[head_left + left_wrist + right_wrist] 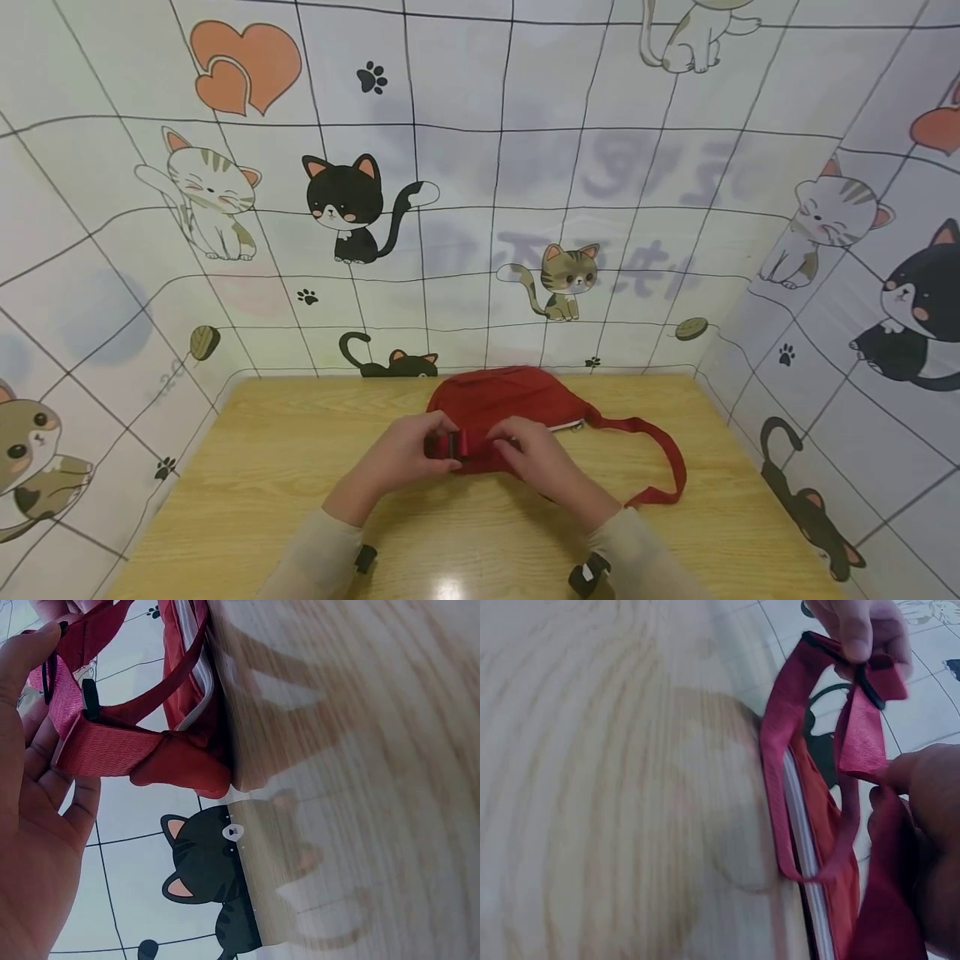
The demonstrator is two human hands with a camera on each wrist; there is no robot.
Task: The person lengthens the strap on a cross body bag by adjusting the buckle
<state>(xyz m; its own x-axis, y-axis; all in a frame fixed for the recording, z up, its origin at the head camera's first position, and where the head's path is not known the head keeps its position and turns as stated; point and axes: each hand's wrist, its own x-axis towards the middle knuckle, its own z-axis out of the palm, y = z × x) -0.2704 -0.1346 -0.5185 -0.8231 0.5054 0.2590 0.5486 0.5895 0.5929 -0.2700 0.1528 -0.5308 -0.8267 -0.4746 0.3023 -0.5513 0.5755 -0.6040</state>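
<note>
A red waist bag (510, 396) lies on the wooden table, its white zipper (201, 679) along the side. My left hand (405, 450) grips the red strap (105, 754) beside a black strap slider (870, 686), thumb on one side and fingers behind. A little to the right, my right hand (536, 454) pinches a length of the same strap between thumb and finger, as the right wrist view shows. Between the hands the strap hangs in a loop in front of the bag. Another black fitting (91, 699) sits on the webbing.
The free part of the strap (671, 450) curves out over the table (285, 475) to the right of the bag. Behind and at both sides rises a white cloth wall (465, 183) printed with grid lines and cartoon cats.
</note>
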